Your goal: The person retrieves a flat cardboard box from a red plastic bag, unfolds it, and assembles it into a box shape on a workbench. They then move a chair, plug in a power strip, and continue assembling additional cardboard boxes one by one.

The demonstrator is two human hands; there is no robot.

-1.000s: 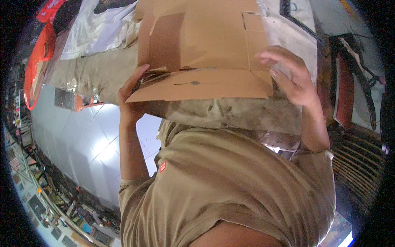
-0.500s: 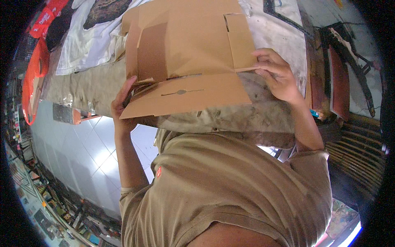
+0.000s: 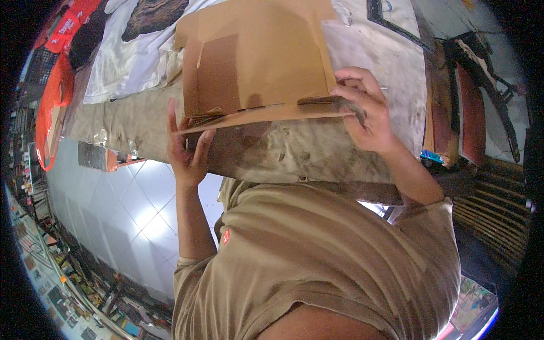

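A brown cardboard box [image 3: 280,59], partly folded, lies on the cloth-covered table in front of me. Its near flap [image 3: 255,119] is raised and seen almost edge-on. At the flap's left end is my left hand [image 3: 190,153], fingers stretched and spread, with thumb and forefinger on either side of the cardboard. My right hand [image 3: 368,110] pinches the box's near right corner, fingers bent around the side wall and flap end. The left side wall stands up and a darker inner flap [image 3: 218,76] shows beside it.
White cloth [image 3: 127,65] with a dark patterned piece [image 3: 153,17] lies at the far left. A black angled frame [image 3: 391,25] rests at the far right. An orange-red bag [image 3: 54,107] hangs off the table's left side. A slatted bamboo seat [image 3: 493,204] stands on the right.
The near flap has swung up from lying toward me to nearly edge-on. My left hand has spread its fingers and moved right. My right hand has closed further around the corner.
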